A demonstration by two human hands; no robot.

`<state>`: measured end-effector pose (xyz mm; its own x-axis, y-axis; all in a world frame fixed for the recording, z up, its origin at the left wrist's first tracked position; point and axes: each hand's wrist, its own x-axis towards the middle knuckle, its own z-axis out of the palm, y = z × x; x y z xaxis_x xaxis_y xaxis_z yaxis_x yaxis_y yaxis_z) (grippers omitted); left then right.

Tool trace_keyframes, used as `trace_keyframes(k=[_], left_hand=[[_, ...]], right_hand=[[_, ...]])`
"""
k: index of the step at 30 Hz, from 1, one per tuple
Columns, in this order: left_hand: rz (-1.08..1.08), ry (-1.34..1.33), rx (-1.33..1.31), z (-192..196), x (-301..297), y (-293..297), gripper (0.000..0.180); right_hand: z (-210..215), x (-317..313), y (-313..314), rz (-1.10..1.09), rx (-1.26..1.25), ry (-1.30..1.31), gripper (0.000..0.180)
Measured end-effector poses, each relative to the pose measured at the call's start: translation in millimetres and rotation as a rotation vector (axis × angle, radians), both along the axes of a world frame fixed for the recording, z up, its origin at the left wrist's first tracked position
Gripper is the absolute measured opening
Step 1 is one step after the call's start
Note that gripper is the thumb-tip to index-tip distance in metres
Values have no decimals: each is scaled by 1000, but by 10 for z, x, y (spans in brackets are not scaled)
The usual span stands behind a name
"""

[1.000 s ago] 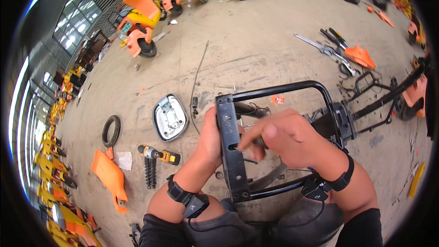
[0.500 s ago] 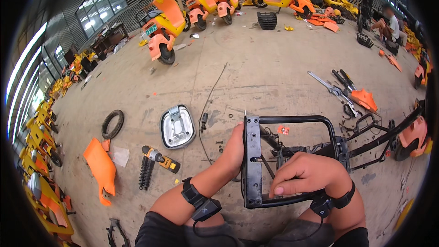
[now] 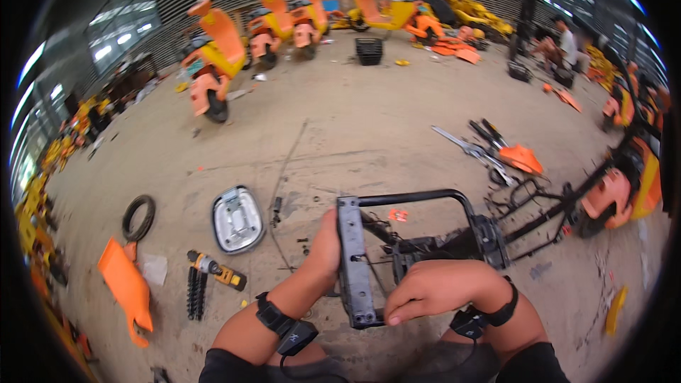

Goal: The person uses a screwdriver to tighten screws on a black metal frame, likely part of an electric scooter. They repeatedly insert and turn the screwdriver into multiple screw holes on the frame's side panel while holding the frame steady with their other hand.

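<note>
A black metal scooter frame (image 3: 489,230) stretches from in front of me toward the right, its near end a tube loop with a flat plate (image 3: 352,255) across it. My left hand (image 3: 327,247) is closed around the plate's left edge, its fingers hidden behind the metal. Over the loop's lower tube is my right hand (image 3: 440,289), palm down, fingers curled and thumb close to the forefinger by the plate's lower end. Whatever may be between those fingertips is too small or hidden to make out. Both wrists carry black straps with small boxes.
Left on the floor lie a yellow-black power drill (image 3: 220,269), a black coil spring (image 3: 196,294), a white-lined tray-like part (image 3: 238,220), a tyre (image 3: 138,218) and an orange panel (image 3: 126,287). Ahead right are long-handled tools (image 3: 475,152). Scooters (image 3: 220,57) stand farther off; a person (image 3: 566,46) sits far right.
The view has swung right, so everything sits farther left in it. My left hand keeps its hold on the frame. My right fingers have come closer together near the plate's lower end.
</note>
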<state>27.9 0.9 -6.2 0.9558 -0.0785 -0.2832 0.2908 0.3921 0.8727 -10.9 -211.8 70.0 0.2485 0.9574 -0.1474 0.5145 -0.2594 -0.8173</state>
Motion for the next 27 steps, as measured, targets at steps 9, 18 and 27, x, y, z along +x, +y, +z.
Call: trace_keyframes(k=[9,18,27], left_hand=[[26,13,-101,-12,-31,-21,58],[53,-20,-60,83,-33,-52,62],[30,13,-44,72,-33,-17,54]], right_hand=[[-290,-64,27,-41,49,160,22],[-315,-102,94,-153,19,233,27],[-295,-198,90,-241,48,30,25]])
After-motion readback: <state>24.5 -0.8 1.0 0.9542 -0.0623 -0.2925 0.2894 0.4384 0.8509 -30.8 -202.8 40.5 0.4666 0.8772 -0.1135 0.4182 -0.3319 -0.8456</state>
